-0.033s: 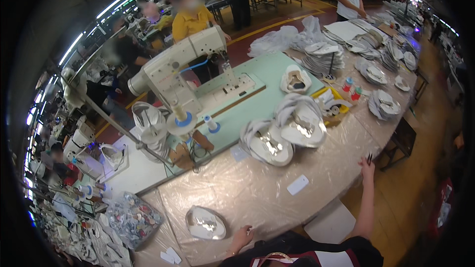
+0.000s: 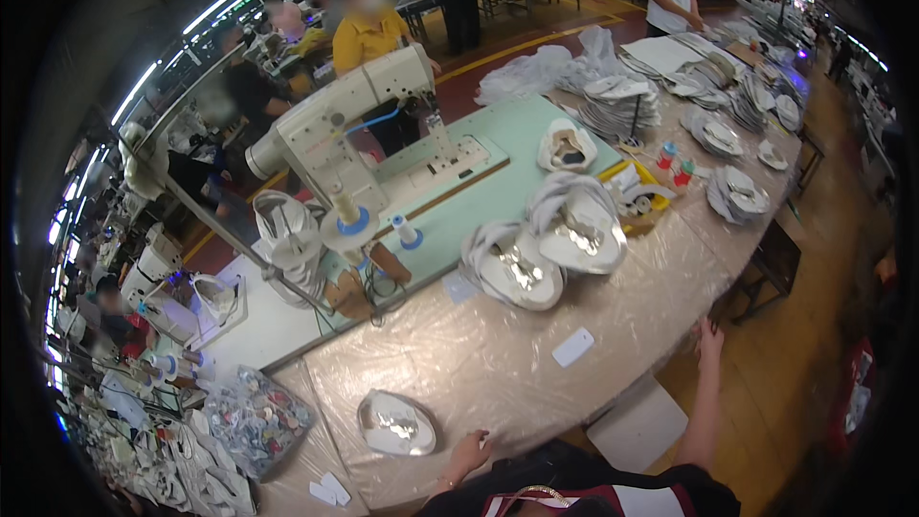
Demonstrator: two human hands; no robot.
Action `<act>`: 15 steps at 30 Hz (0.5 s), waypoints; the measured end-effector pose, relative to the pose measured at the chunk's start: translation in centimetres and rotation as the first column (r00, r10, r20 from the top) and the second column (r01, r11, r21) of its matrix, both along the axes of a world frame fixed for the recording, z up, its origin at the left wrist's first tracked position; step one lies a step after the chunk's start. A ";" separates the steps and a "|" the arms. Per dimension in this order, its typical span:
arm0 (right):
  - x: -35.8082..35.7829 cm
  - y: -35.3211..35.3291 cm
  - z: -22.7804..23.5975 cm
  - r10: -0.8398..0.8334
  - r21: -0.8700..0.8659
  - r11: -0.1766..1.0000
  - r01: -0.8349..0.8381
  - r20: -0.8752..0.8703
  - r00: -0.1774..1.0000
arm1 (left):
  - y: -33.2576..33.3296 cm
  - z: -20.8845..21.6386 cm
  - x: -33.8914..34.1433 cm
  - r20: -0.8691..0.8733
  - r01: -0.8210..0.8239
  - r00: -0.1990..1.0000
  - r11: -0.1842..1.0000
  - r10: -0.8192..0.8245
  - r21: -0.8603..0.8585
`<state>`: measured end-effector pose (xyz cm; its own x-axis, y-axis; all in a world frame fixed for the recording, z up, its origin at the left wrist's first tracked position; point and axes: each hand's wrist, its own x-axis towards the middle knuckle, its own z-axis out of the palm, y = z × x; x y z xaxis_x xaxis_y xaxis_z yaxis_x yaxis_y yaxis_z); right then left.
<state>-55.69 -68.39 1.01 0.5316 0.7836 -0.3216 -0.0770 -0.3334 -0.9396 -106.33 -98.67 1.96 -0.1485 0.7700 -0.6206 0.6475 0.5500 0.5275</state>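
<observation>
My left hand [image 2: 467, 452] rests at the table's near edge with its fingers stretched out and nothing visible in them. Just left of it lies a single white shoe upper [image 2: 412, 419] with a shiny metallic patch. My right hand [image 2: 708, 339] is out past the table's right-hand near edge, closed on small dark thread snips [image 2: 716, 320] whose tips point up and are partly hidden. Farther off, two stacks of grey and white shoe uppers, a left stack [image 2: 522, 273] and a right stack [image 2: 586, 235], sit side by side. Between them and me lies a white card [image 2: 572, 348].
A sewing machine [image 2: 349, 115] stands on a green tabletop [image 2: 469, 201] beyond. Beside it are thread cones [image 2: 407, 233] and a yellow tray [image 2: 653, 215]. More shoe uppers [image 2: 737, 193] lie right; a plastic bag of bits [image 2: 258, 421] sits left. A co-worker in yellow [image 2: 364, 33] stands behind the machine.
My right hand has lowered slightly away from the table edge, and the snips show less. The whole view has shifted a little. My left hand stays at the near edge.
</observation>
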 end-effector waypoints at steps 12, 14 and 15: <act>-8.7 -68.6 -17.8 0.163 -0.834 0.550 0.045 0.160 0.974 | -8.5 0.4 3.5 -0.021 0.682 0.723 0.709 -0.690 0.179; -10.6 -74.1 -15.7 -0.017 -0.888 0.456 0.055 0.053 0.998 | -11.3 0.2 4.8 0.026 0.757 0.648 0.648 -0.761 0.089; -11.0 -75.7 -14.7 -0.104 -0.863 0.503 0.043 -0.011 0.995 | -12.0 0.2 5.3 0.041 0.790 0.611 0.613 -0.790 0.030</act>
